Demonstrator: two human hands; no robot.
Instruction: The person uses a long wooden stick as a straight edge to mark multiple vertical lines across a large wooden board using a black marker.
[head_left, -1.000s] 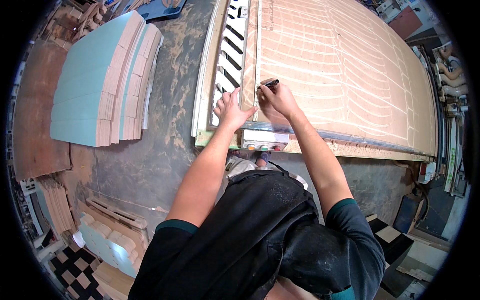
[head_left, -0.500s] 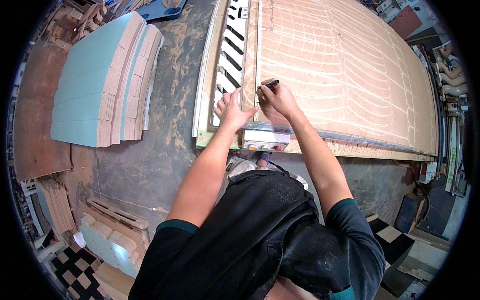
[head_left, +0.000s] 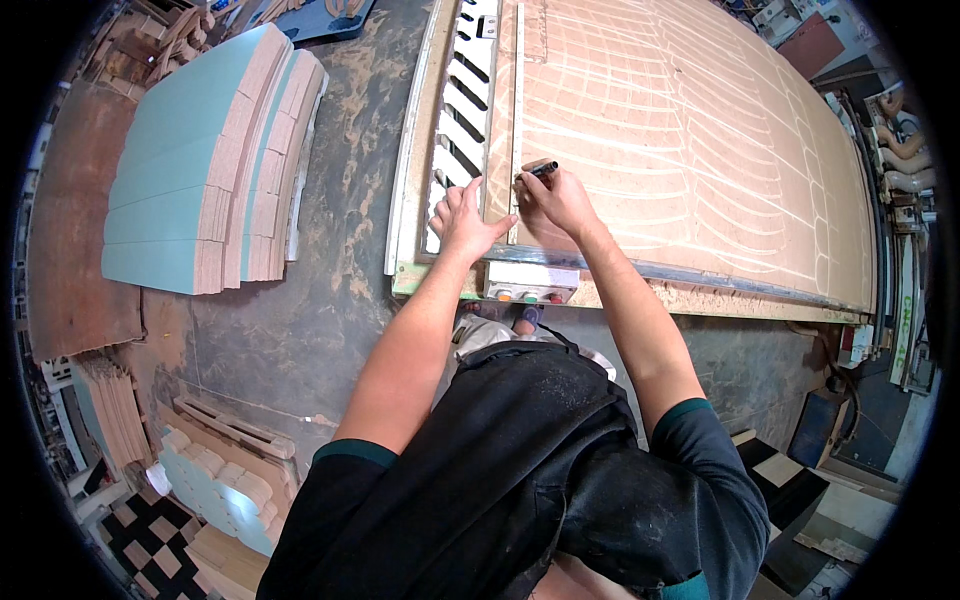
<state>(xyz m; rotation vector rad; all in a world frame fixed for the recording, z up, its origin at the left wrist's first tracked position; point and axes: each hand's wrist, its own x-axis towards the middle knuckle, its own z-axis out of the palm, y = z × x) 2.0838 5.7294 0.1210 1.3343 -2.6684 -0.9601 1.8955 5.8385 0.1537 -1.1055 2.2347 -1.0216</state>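
Note:
My right hand grips a black marker pen, its fingers closed near the tip, over the tan board. The pen is beside a long thin straightedge, which lies lengthwise along the board's left side. My left hand rests with its fingers spread at the board's left edge, next to the white slotted rail. The left thumb reaches across to the near part of the straightedge. Whether the pen tip touches the board is hard to make out.
A control box with coloured buttons sits on the near edge of the machine bed, in front of my body. On the left stands a stack of pale blue-faced boards. Another stack of shaped boards is at the lower left. Hoses line the right side.

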